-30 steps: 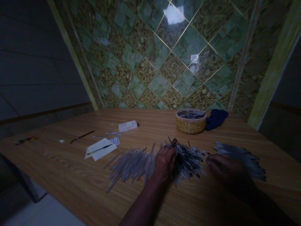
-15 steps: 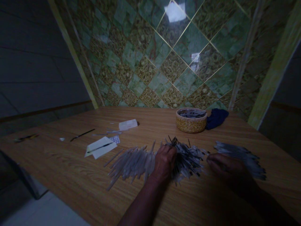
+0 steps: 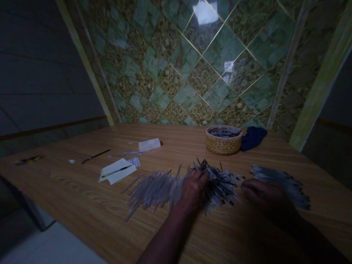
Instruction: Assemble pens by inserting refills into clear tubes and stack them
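Observation:
My left hand (image 3: 194,187) rests on the middle of a heap of thin sticks, its fingers curled down. Whatever its fingertips grip is hidden behind the knuckles. To its left fan out pale, cloudy slender pieces (image 3: 155,189); on its right lie dark thin sticks (image 3: 220,185), tangled, some with black ends. My right hand (image 3: 258,192) hovers or rests just right of the heap, thumb and fingers closed together; any small thing in the pinch is too dark to make out. Beyond it sits a neater row of grey, black-ended sticks (image 3: 283,185).
A woven basket (image 3: 224,143) full of similar sticks stands at the back, with a dark blue cloth (image 3: 253,138) beside it. Leftward are a white box (image 3: 149,144), paper sheets (image 3: 117,175) with a thin dark brush-like tool on top, another dark tool (image 3: 96,156) and blurred pliers-like handles (image 3: 29,160).
My left hand has shifted slightly right over the dark sticks. My right hand has hardly moved.

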`<state>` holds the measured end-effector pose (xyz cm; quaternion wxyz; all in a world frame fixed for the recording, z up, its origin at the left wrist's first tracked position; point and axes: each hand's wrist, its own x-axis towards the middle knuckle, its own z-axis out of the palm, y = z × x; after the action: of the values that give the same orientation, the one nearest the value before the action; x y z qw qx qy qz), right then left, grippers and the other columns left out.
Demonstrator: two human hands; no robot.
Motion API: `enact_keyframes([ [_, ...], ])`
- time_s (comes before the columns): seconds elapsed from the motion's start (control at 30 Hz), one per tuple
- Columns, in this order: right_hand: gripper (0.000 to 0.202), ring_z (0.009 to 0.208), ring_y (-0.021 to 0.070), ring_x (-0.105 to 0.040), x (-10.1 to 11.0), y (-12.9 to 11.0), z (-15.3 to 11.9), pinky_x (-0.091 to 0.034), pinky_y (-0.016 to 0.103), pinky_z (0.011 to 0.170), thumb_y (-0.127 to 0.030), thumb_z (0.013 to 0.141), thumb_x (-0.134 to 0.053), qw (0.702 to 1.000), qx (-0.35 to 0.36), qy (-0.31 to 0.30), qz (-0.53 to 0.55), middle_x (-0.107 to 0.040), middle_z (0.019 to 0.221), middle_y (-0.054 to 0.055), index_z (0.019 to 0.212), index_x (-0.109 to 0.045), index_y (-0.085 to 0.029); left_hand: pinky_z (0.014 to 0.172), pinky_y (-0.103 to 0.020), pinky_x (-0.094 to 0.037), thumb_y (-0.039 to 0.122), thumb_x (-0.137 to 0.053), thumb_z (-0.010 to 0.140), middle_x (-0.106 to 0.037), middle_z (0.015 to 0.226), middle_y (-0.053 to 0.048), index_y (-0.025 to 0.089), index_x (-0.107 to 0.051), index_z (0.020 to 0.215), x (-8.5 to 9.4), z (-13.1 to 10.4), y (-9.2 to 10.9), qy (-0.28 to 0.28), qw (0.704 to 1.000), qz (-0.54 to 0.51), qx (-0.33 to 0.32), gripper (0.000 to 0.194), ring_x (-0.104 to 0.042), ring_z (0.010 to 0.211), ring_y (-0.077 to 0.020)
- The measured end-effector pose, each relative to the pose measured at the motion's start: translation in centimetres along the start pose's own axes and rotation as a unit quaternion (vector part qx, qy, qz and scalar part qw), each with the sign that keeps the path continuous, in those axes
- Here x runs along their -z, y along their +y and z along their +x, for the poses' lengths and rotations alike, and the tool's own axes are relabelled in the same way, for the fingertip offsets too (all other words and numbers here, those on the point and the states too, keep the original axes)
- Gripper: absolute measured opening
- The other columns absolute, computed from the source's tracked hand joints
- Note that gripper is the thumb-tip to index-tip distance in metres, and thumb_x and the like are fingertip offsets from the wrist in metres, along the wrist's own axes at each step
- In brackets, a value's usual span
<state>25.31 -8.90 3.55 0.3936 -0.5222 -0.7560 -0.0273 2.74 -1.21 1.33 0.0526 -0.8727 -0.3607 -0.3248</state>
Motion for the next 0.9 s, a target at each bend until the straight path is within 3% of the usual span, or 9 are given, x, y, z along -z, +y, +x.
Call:
enact_keyframes([
  [0.13,0.027,0.061,0.0174,-0.065,0.1,0.7,0.0,-0.048,0.025,0.054,-0.031,0.082,-0.045,1.0,-0.023,-0.005,0.003,-0.072,0.073,0.004,0.07,-0.068,-0.024,0.065,-0.027,-0.037,0.019,-0.043,0.089,-0.057,0.078,-0.006,0.018,-0.061,0.078,0.2,0.0,0.4,-0.019,0.999,-0.021,-0.026,0.021,-0.05,0.073,-0.0172],
  [0.27,0.028,0.06,0.0172,-0.065,0.8,1.0,0.4,-0.048,0.025,0.054,-0.032,0.082,-0.044,0.999,-0.033,-0.036,0.02,-0.071,0.07,0.003,0.071,-0.068,-0.024,0.067,-0.027,-0.039,0.02,-0.041,0.09,-0.059,0.078,-0.006,0.017,-0.062,0.084,0.2,0.0,1.0,-0.037,0.997,-0.046,-0.052,0.022,-0.051,0.074,-0.0167],
  [0.4,0.03,0.056,0.016,-0.062,0.4,0.1,0.3,-0.045,0.025,0.054,-0.031,0.084,-0.04,0.996,-0.034,-0.083,0.015,-0.068,0.062,0.002,0.07,-0.065,-0.023,0.067,-0.027,-0.041,0.023,-0.045,0.089,-0.062,0.077,-0.008,0.015,-0.065,0.091,0.1,0.0,2.4,-0.06,0.987,-0.126,-0.075,0.022,-0.054,0.074,-0.0173],
  [0.5,0.027,0.064,0.017,-0.064,-0.7,-0.6,0.0,-0.047,0.026,0.059,-0.03,0.083,-0.042,0.995,-0.036,-0.083,0.03,-0.07,0.072,0.003,0.083,-0.067,-0.022,0.065,-0.026,-0.042,0.025,-0.048,0.088,-0.062,0.077,-0.008,0.015,-0.067,0.093,0.2,-0.1,3.4,-0.086,0.969,-0.225,-0.06,0.022,-0.055,0.073,-0.0172],
  [0.6,0.037,0.057,0.0168,-0.063,-1.4,-0.4,-0.1,-0.047,0.025,0.054,-0.035,0.083,-0.045,0.993,-0.066,-0.06,0.076,-0.067,0.062,0.001,0.111,-0.061,-0.018,0.066,-0.024,-0.043,0.026,-0.051,0.086,-0.063,0.078,-0.007,0.016,-0.07,0.089,0.3,-0.1,3.9,-0.097,0.935,-0.342,0.004,0.022,-0.057,0.072,-0.0162],
  [0.67,0.042,0.051,0.0163,-0.06,-1.5,0.5,0.1,-0.046,0.024,0.05,-0.038,0.084,-0.045,0.989,-0.102,-0.046,0.098,-0.063,0.054,-0.001,0.117,-0.058,-0.016,0.066,-0.024,-0.043,0.028,-0.055,0.083,-0.063,0.075,-0.005,0.016,-0.071,0.084,0.1,-0.1,3.8,-0.078,0.906,-0.409,0.078,0.02,-0.057,0.071,-0.016],
  [0.77,0.033,0.057,0.0167,-0.063,-1.7,2.5,0.1,-0.047,0.025,0.053,-0.038,0.084,-0.044,0.986,-0.137,-0.037,0.086,-0.068,0.065,0.002,0.1,-0.065,-0.018,0.065,-0.025,-0.044,0.033,-0.064,0.076,-0.064,0.072,-0.004,0.014,-0.071,0.083,-0.4,0.0,3.3,-0.028,0.836,-0.51,0.201,0.021,-0.056,0.069,-0.0159],
  [0.9,0.032,0.069,0.0178,-0.064,-2.9,5.2,-0.4,-0.043,0.026,0.06,-0.032,0.086,-0.037,0.985,-0.125,-0.116,0.006,-0.07,0.079,0.005,0.083,-0.066,-0.02,0.057,-0.023,-0.044,0.037,-0.074,0.064,-0.059,0.063,0.0,0.012,-0.069,0.08,-1.0,0.1,2.8,0.019,0.75,-0.593,0.293,0.03,-0.052,0.058,-0.0114],
])
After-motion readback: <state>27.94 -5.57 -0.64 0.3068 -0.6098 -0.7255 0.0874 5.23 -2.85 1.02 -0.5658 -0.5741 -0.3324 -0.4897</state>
